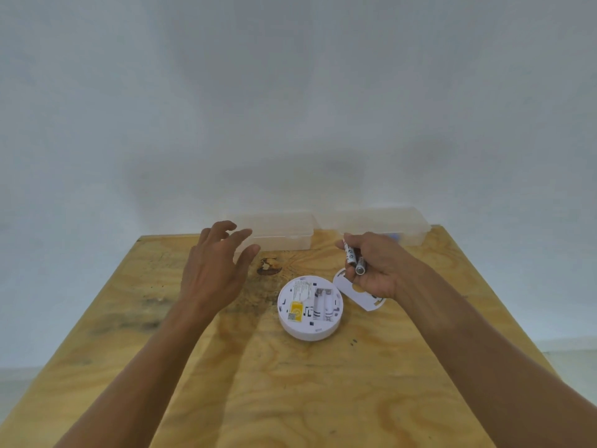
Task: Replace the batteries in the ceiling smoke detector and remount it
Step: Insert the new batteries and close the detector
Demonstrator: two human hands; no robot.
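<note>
The white round smoke detector [310, 308] lies face down on the plywood table [290, 383], its back up and its battery bay exposed; the slots look empty. Its white mounting plate [358, 294] lies flat just right of it, partly under my right hand. My right hand [371, 266] hovers above that plate, shut on two batteries [354, 257] held side by side. My left hand [216, 270] floats to the left of the detector with fingers spread, close to the left plastic box, holding nothing.
Two translucent lidded plastic boxes stand along the table's far edge against the pale wall: one [284, 231] on the left, one [387, 224] on the right. A dark knot stain [269, 266] marks the wood behind the detector.
</note>
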